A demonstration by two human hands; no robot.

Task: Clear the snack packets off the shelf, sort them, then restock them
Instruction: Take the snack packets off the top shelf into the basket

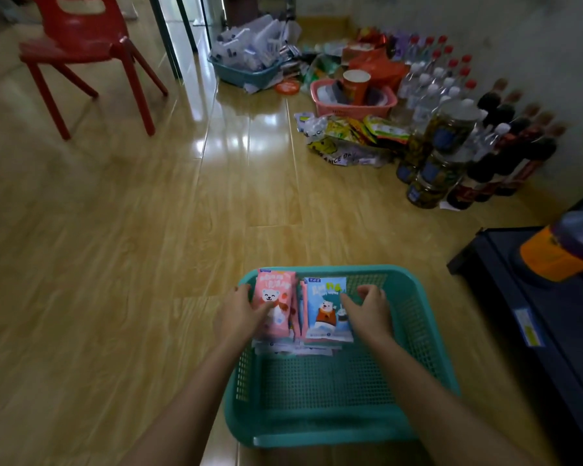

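A teal mesh basket (pixel 418 334) sits on the wooden floor right in front of me. In its far left part lie two stacks of snack packets: pink bear packets (pixel 275 294) on the left and blue bear packets (pixel 327 297) beside them. My left hand (pixel 241 314) rests on the left edge of the pink stack, thumb lying across the top packet. My right hand (pixel 369 312) presses on the right edge of the blue stack, fingers curled over it. The lower packets in both stacks are mostly hidden.
A dark shelf unit (pixel 535 314) with an orange-and-purple object (pixel 566 247) stands at the right. Farther off lie loose snack bags (pixel 354 134), a pink basket (pixel 352 99), a teal basket (pixel 246 74), jars and bottles (pixel 451 142) by the wall. A red chair (pixel 85 45) stands at far left.
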